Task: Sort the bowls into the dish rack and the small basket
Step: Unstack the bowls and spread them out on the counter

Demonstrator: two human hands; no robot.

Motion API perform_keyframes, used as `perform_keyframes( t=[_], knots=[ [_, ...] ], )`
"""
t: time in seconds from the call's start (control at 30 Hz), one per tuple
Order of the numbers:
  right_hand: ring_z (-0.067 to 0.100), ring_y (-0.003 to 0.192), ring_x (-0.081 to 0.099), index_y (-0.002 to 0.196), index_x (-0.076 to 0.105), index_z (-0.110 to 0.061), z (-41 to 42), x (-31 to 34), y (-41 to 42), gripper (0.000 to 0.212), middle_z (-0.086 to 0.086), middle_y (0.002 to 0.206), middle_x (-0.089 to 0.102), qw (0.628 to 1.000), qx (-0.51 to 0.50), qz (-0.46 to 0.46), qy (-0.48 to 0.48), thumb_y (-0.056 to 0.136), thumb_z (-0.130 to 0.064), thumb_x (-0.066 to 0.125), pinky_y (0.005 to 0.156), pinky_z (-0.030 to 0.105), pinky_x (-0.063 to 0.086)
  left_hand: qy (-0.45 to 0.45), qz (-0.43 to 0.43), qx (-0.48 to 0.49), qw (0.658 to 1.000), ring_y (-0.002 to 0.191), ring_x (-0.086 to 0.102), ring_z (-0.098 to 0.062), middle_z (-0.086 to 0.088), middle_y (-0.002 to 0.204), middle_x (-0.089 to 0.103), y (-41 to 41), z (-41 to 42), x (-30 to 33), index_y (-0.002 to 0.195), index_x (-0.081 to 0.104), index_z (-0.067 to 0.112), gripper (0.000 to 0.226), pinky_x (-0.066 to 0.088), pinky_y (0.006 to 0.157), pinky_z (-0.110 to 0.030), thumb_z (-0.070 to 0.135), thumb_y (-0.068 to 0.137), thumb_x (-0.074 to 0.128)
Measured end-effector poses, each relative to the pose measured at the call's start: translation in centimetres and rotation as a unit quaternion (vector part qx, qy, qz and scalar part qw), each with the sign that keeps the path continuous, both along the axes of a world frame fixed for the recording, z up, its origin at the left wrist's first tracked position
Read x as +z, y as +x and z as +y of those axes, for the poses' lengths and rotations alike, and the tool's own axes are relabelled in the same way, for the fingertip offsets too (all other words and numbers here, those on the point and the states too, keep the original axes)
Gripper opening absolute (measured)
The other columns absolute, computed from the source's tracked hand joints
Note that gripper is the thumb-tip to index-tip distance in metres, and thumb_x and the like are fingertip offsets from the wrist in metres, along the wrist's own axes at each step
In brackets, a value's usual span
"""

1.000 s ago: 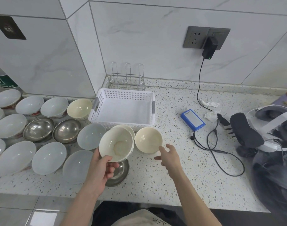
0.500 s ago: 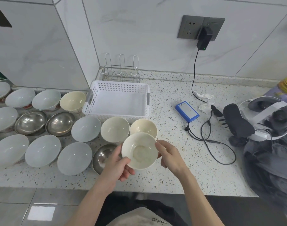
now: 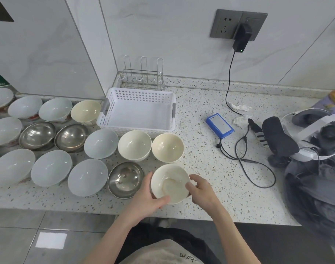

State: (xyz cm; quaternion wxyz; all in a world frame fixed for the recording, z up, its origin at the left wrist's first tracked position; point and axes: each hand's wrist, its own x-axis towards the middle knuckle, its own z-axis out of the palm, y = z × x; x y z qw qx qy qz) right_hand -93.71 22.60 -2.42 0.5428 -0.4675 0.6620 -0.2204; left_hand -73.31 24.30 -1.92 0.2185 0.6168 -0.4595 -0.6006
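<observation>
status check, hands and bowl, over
Both hands, left and right, grip cream bowl above counter edge. Basket empty, path to it clear.

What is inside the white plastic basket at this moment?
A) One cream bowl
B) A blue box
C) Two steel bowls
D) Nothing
D: the white basket shows only its bare floor, while both hands hold a cream bowl above the counter edge.
</observation>
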Motion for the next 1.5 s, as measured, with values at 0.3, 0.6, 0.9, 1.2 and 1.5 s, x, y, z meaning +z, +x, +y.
perform_keyframes(
  t=[0.3, 0.6, 0.9, 1.2, 1.5],
  knots=[
    [0.021, 0.065, 0.055, 0.112, 0.062, -0.025, -0.7, -0.9, 0.7, 0.026, 0.006, 0.079, 0.073, 1.000, 0.016, -0.010, 0.024, 0.091, -0.021, 0.047, 0.048, 0.030, 0.040, -0.080, -0.100, -0.076, 0.989, 0.112, 0.057, -0.005, 0.022, 0.122, 0.056, 0.4, -0.8, -0.3, 0.135, 0.032, 0.046, 0.099, 0.053, 0.093, -0.041, 0.048, 0.049, 0.082],
    [0.023, 0.065, 0.053, 0.106, 0.067, -0.038, -1.1, -0.8, 1.4, 0.030, 0.007, 0.082, 0.074, 1.000, 0.014, -0.018, 0.020, 0.090, -0.022, 0.047, 0.047, 0.029, 0.039, -0.082, -0.130, -0.063, 0.986, 0.113, 0.056, -0.010, 0.019, 0.122, 0.055, 0.6, -1.0, -0.7, 0.136, 0.034, 0.041, 0.093, 0.051, 0.093, -0.040, 0.033, 0.060, 0.088],
    [-0.001, 0.048, 0.057, 0.115, 0.068, -0.033, -1.2, -1.4, 1.1, 0.033, -0.009, 0.065, 0.071, 0.999, 0.026, 0.008, 0.018, 0.092, -0.022, 0.047, 0.047, 0.020, 0.040, -0.079, -0.187, -0.090, 0.975, 0.104, 0.058, -0.012, 0.016, 0.117, 0.057, 0.3, -1.2, -0.6, 0.138, 0.027, 0.037, 0.097, 0.045, 0.072, -0.024, 0.039, 0.062, 0.087],
    [-0.002, 0.037, 0.045, 0.118, 0.065, -0.034, -1.5, -1.1, 1.4, 0.034, 0.000, 0.079, 0.070, 0.997, 0.069, 0.038, 0.021, 0.093, -0.024, 0.043, 0.043, 0.019, 0.036, -0.029, -0.252, -0.113, 0.961, 0.111, 0.061, -0.021, 0.001, 0.132, 0.059, 0.6, -1.3, -0.6, 0.155, 0.001, 0.025, 0.122, 0.051, 0.087, -0.032, 0.047, 0.067, 0.083],
    [0.004, 0.041, 0.039, 0.130, 0.057, -0.033, -1.8, -0.5, 1.4, 0.037, -0.006, 0.080, 0.067, 0.991, 0.114, 0.050, 0.045, 0.097, -0.032, 0.040, 0.045, 0.022, 0.039, 0.007, -0.290, -0.122, 0.949, 0.117, 0.059, -0.024, -0.003, 0.142, 0.054, 0.8, -1.4, -0.4, 0.155, -0.014, 0.028, 0.132, 0.041, 0.079, -0.026, 0.055, 0.066, 0.080]
  ],
)
